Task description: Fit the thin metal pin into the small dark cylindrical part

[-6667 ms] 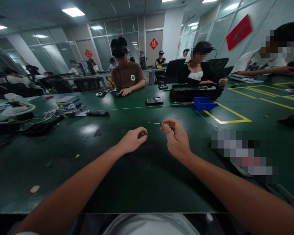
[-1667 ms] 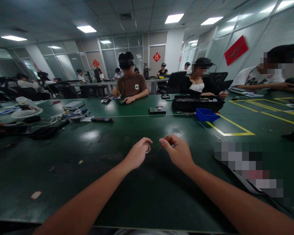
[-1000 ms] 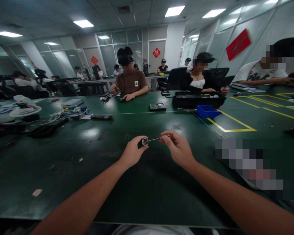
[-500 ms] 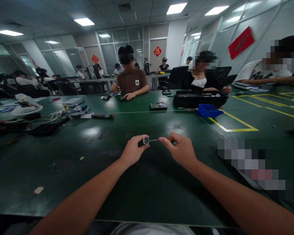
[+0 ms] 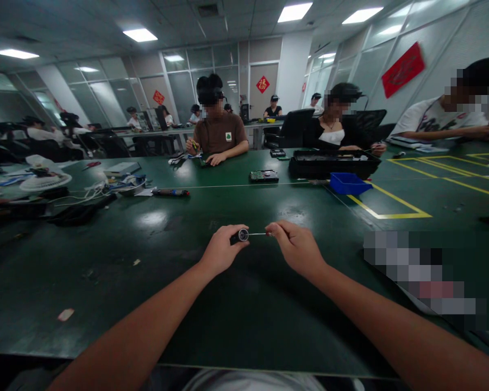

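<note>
My left hand [image 5: 222, 250] is closed around a small round part [image 5: 243, 235] with a pale metallic rim and a dark inside, pinched between thumb and fingers. From the right, a thin metal shaft [image 5: 257, 234] reaches to that rim; it looks like a screwdriver. My right hand [image 5: 295, 244] grips the handle end, with most of the handle hidden by the fingers. Both hands are held above the green table [image 5: 244, 309]. Whether the shaft's tip sits in or only against the round part, I cannot tell.
Ahead lie a hard drive [image 5: 263, 176], a blue bin [image 5: 349, 184] and a black tray [image 5: 332, 165]. A pen-shaped electric screwdriver [image 5: 171, 193] lies left, near cables and a white round basket [image 5: 44, 182]. People sit across the table.
My right hand's fingers have shifted on the handle, the thumb and fingers now more curled together. The left hand and the round part stay almost in place.
</note>
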Action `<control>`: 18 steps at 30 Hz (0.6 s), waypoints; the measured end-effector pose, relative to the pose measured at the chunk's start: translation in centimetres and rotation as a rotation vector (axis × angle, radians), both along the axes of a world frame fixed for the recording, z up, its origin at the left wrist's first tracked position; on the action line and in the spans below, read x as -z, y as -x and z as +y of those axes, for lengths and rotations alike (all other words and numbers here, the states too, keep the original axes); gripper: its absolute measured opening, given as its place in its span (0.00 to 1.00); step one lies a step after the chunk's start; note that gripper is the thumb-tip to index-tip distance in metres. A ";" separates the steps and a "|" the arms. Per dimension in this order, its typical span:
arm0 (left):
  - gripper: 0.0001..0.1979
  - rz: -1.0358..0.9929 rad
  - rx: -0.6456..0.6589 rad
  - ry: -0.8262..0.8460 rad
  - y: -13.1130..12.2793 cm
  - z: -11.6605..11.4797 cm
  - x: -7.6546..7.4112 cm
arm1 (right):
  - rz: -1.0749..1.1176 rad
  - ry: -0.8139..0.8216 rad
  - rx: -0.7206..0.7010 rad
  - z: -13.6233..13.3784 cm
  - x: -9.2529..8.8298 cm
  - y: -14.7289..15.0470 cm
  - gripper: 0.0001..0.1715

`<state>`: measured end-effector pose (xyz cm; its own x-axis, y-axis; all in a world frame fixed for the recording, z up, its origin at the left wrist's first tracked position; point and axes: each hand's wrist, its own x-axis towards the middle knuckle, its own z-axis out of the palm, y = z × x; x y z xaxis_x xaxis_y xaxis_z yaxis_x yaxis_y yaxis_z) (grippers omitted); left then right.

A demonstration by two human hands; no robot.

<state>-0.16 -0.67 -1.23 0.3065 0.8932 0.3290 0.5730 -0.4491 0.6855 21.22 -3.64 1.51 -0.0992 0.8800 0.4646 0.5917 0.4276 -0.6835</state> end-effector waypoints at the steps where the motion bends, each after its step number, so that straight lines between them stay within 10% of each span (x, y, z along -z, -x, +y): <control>1: 0.19 0.005 0.001 0.000 0.0 0.0 0.0 | 0.005 -0.011 -0.007 0.0 0.0 0.0 0.17; 18: 0.19 0.018 0.020 -0.008 0.0 -0.2 -0.3 | 0.498 0.093 -0.061 0.7 1.1 0.4 0.14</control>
<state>-0.21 -0.91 -0.93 0.3301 0.8841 0.3307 0.5764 -0.4662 0.6712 20.79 -2.94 0.43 0.0615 0.9195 0.3883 0.1599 0.3749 -0.9131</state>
